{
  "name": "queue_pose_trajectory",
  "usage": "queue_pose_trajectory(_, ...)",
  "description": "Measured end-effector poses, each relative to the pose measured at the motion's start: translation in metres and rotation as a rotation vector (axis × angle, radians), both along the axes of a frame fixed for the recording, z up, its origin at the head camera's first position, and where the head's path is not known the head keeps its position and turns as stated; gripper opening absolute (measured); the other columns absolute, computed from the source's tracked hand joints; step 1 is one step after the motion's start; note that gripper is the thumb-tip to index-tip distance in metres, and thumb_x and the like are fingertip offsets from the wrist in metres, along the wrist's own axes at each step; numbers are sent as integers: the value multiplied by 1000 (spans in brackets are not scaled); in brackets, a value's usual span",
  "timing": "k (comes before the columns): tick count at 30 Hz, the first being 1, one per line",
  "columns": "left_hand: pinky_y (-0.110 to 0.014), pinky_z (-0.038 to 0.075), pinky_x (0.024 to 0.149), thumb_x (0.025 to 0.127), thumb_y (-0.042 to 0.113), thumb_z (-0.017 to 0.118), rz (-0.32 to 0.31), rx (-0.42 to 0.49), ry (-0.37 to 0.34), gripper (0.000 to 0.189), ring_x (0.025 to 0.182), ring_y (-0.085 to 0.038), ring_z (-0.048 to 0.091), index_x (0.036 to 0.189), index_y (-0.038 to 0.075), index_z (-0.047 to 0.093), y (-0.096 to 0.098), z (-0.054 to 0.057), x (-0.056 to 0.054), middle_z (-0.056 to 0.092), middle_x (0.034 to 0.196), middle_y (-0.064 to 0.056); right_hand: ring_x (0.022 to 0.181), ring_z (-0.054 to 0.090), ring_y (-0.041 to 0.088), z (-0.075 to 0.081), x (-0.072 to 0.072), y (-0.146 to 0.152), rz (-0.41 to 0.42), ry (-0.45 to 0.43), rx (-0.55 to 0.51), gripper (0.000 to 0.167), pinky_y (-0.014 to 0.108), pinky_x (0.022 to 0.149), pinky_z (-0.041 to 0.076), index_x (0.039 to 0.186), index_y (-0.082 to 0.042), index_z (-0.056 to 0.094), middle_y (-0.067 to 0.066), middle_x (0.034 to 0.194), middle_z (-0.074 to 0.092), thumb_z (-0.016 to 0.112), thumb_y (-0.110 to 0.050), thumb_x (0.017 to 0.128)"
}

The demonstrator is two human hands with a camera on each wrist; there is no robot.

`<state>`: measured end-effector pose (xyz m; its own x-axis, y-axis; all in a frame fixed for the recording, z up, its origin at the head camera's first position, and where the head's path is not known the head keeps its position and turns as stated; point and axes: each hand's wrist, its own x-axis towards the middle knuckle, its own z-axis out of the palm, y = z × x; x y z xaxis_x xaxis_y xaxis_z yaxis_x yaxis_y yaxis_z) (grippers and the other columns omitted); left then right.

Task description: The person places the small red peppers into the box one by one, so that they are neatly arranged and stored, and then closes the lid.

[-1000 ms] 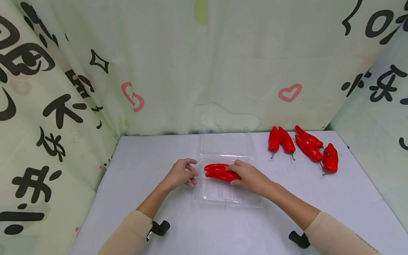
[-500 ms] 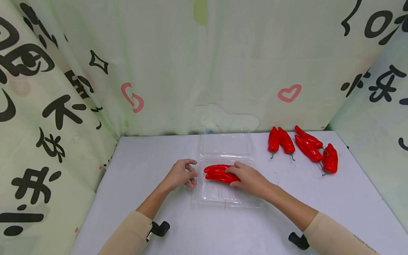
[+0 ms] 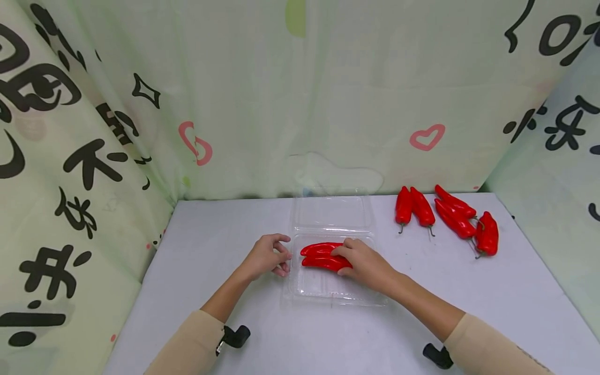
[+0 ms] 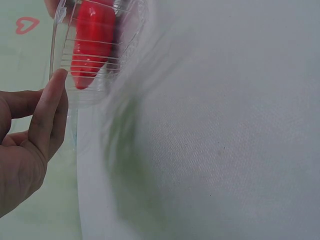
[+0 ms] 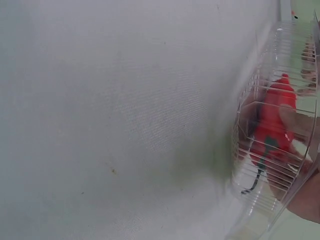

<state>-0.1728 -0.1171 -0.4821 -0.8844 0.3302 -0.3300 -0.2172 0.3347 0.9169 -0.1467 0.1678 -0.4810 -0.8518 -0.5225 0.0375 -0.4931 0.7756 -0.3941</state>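
In the head view, a clear plastic clamshell box lies with its lid tipped back. Two long red chili peppers lie side by side inside its base, their right ends under my right hand. That hand reaches into the box and grips the nearer red chili pepper, thumb along its near side. In the right wrist view, a red chili pepper with a dark stem shows through the ribbed wall. My left hand is at the box's left rim, fingers relaxed; in the left wrist view, fingertips touch the rim.
The transparent lid stretches toward the back edge of the white table. Several more red chili peppers lie at the back right, stems toward me. A printed curtain hangs around the table.
My right hand has settled slightly lower and to the left with the nearer pepper, and more of the farther pepper shows. The left hand stays at the box's rim.
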Motion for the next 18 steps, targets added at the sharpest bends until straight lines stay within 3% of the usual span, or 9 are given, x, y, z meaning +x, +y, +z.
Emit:
queue_pose_trajectory(7,-33,63,57,96,-4,66,5,-12,2,49,59,-20,70,143,-5,51,1,1,0,67,100,-24,94,57,18,-9,-3,3,23,43,-71,47,32,76,61,119,-9,71,4,102,61,91,-18,77)
queue_pose_trajectory(10,-33,63,57,96,-4,66,4,-18,2,49,61,-22,71,143,-5,51,1,1,1,67,100,-24,97,60,21,-2,1,-2,-17,16,-44,46,36,79,63,115,-9,70,5,103,63,92,-15,76)
queue_pose_trajectory(18,-33,64,58,96,-4,66,-1,-17,7,50,62,-22,71,143,-6,51,0,0,0,67,100,-24,101,60,21,-3,1,-2,-60,-22,-10,44,34,83,63,117,-11,70,5,107,65,90,-18,79)
